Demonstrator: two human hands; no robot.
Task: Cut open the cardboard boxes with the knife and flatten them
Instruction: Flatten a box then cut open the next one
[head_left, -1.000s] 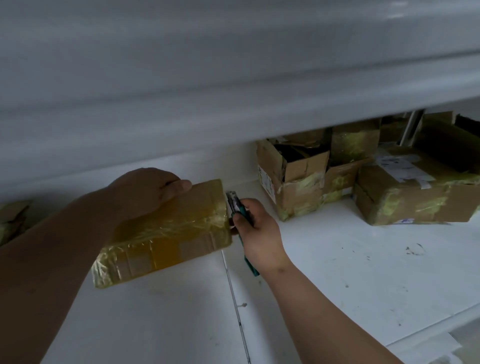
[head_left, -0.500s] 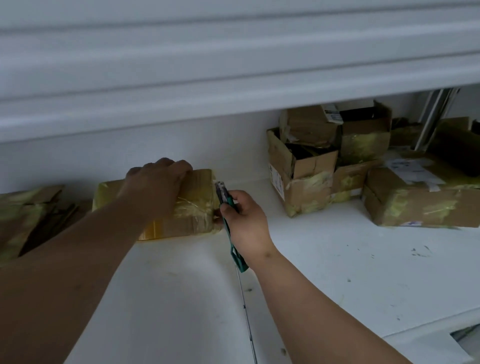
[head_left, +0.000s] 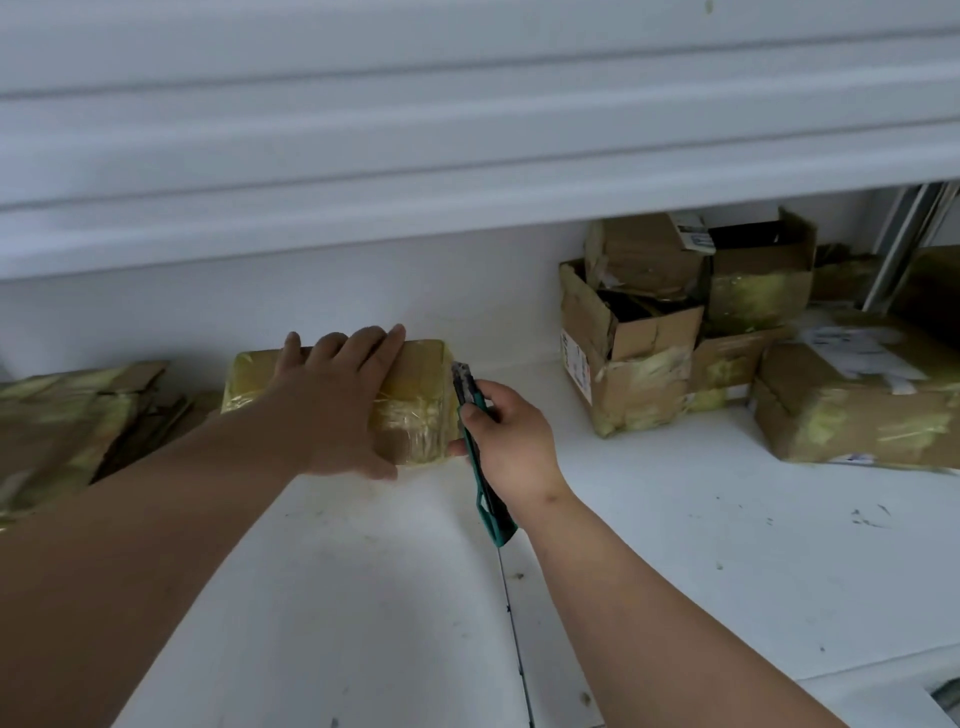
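- Left hand (head_left: 340, 400) lies flat, fingers straight, pressing the taped box (head_left: 415, 395) onto the white table (head_left: 675, 519).
- Right hand (head_left: 511, 447) grips the knife (head_left: 480, 457), blade end touching the box's right edge.

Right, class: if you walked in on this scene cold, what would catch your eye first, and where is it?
The two hands at the centre: the left hand lies flat on a yellow-taped box on the white table, while the right hand grips a green knife at the box's right end. Further right stands a heap of torn boxes; flattened cardboard lies far left.
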